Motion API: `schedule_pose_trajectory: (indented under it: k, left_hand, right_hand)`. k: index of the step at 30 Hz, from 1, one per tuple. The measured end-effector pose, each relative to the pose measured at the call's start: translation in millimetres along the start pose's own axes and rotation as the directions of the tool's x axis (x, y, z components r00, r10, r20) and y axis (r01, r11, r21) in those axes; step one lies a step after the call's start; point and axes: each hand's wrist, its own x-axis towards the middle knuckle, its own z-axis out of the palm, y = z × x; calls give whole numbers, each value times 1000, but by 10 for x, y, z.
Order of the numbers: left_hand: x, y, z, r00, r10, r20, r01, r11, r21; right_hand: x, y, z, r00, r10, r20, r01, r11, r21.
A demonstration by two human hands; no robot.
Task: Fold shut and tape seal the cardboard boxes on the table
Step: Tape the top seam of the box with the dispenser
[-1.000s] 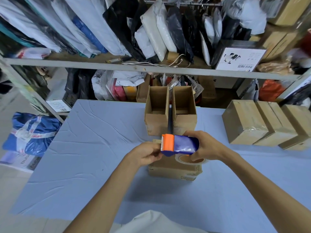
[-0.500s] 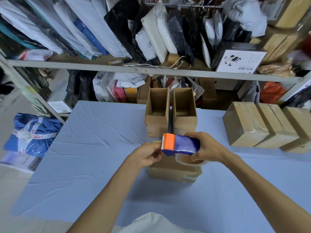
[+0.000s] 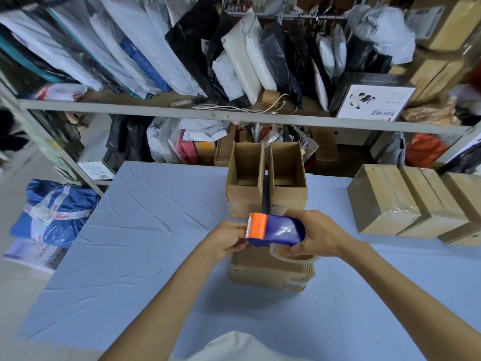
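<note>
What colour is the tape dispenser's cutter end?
Orange cutter end on the blue plastic tape dispenser; head view.

A grey metal shelf rail [image 3: 156,110] carries a row of leaning white, black and blue plastic mailer bags [image 3: 242,56], loose white cables [image 3: 247,106] and a white printed carton [image 3: 374,101]. Below the rail sits a crumpled orange plastic bag [image 3: 423,152]; a blue bundle bound with white tape [image 3: 54,212] lies on the floor at left
</note>
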Motion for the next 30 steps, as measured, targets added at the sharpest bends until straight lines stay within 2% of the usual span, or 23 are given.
schedule_pose_trajectory:
  k: [4, 7, 13, 18, 24, 30]
  left_hand:
    - [25, -15, 44, 992, 65, -111, -58, 996, 67]
    - [23, -22, 61, 982, 120, -145, -102, 987, 127]
    - [16, 10, -68, 964, 112, -243, -71, 983, 172]
    - [40, 92, -124, 953, 80, -291, -21, 980, 199]
    - [73, 45, -127, 942, 133, -308, -51, 964, 259]
    - [54, -35, -432, 924, 196, -329, -128, 968, 218]
  right_hand:
    - [-2, -46, 44, 999, -38, -10, 38, 999, -27]
    - [3, -83, 8, 997, -73, 28, 74, 996, -47]
    - [-38, -88, -126, 996, -76, 50, 81, 991, -105]
    - [-91, -98, -273, 994, -99, 39, 106, 965, -238]
    - [-118, -38, -239, 994, -91, 58, 102, 971, -218]
    - [-144, 48, -214, 998, -38, 57, 56, 936, -349]
